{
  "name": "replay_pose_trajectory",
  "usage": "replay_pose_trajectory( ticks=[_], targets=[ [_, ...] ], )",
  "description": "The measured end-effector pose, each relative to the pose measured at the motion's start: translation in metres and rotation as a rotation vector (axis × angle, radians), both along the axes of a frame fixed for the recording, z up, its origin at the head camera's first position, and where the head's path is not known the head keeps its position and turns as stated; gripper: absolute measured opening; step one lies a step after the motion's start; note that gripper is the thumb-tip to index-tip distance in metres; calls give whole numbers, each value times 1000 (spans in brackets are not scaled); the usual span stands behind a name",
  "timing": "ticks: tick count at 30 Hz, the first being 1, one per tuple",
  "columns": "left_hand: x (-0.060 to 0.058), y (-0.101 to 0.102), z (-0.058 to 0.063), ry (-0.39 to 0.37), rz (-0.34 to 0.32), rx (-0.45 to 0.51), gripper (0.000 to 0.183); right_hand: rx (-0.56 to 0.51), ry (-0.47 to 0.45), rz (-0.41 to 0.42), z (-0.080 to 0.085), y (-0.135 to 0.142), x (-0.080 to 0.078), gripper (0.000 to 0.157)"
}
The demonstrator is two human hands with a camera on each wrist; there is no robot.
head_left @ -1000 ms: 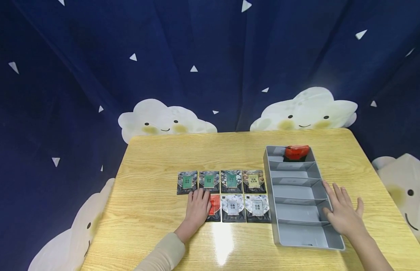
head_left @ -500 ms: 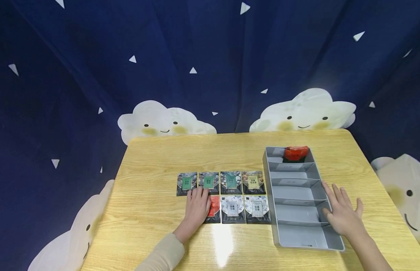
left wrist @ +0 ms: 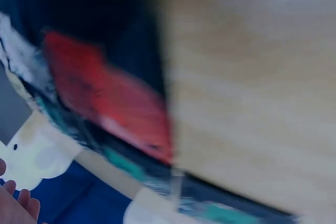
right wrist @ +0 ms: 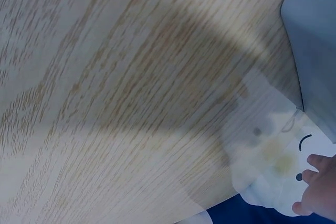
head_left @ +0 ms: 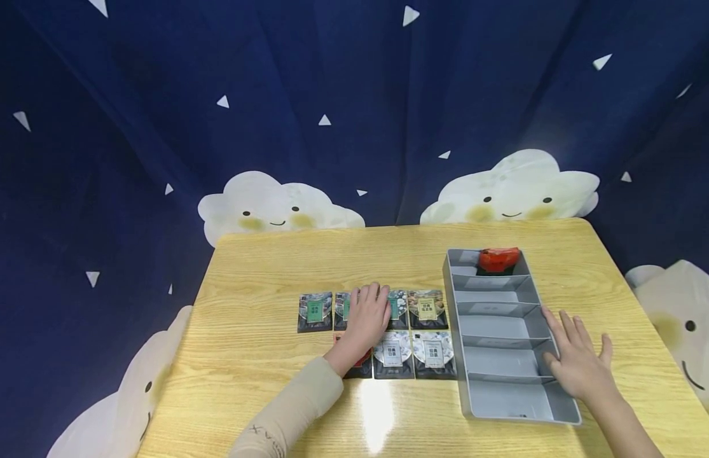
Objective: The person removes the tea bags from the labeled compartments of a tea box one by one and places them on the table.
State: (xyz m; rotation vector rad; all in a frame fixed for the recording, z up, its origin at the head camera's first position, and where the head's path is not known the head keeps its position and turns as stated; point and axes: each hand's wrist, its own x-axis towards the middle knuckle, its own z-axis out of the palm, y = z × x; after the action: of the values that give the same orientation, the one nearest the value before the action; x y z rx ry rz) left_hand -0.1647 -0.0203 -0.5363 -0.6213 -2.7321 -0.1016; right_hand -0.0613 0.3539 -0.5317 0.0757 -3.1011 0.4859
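My left hand (head_left: pixel 365 318) is above the tea packets, its relaxed fingers over the two middle ones of the back row, a green-labelled packet (head_left: pixel 341 315) and a speckled one with a green label (head_left: pixel 397 310). Under its wrist lies a red packet (head_left: pixel 360 367), partly hidden; the left wrist view shows this red packet (left wrist: pixel 105 93) blurred. At the right side of the grey divided box (head_left: pixel 463 356), my right hand (head_left: pixel 583 369) rests with spread fingers against the outer wall and the thumb near the rim. It grips nothing.
A red packet (head_left: pixel 498 259) stands in the box's far compartment. Other flat packets are a green-labelled one (head_left: pixel 315 312) at left, a yellow-labelled one (head_left: pixel 427 309) and two white-patterned ones, one (head_left: pixel 392 354) beside the other (head_left: pixel 434 354). A dark blue curtain (head_left: pixel 354 95) hangs behind the table.
My left hand has moved up and to the right, from the red packet at the front row onto the middle packets of the back row. My right hand has stayed at the box.
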Motion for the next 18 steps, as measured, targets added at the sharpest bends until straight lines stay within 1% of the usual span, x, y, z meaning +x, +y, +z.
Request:
replay_pose_trajectory(
  ticks=[4,8,11,14,18],
  targets=[
    [-14,27,7,24,-31,-51,26,1,-1,-1,0,1,0,84],
    [-25,53,13,30,-57,-75,25,3,-2,-1,0,1,0,84],
    [-34,72,16,17,-67,-86,25,3,-5,-2,-1,1,0,84],
    [-42,90,19,-7,-73,-117,27,3,-5,-4,-1,1,0,84],
    [-50,113,22,-64,-85,-156,32,1,-3,-6,-2,2,-1,84]
  ],
)
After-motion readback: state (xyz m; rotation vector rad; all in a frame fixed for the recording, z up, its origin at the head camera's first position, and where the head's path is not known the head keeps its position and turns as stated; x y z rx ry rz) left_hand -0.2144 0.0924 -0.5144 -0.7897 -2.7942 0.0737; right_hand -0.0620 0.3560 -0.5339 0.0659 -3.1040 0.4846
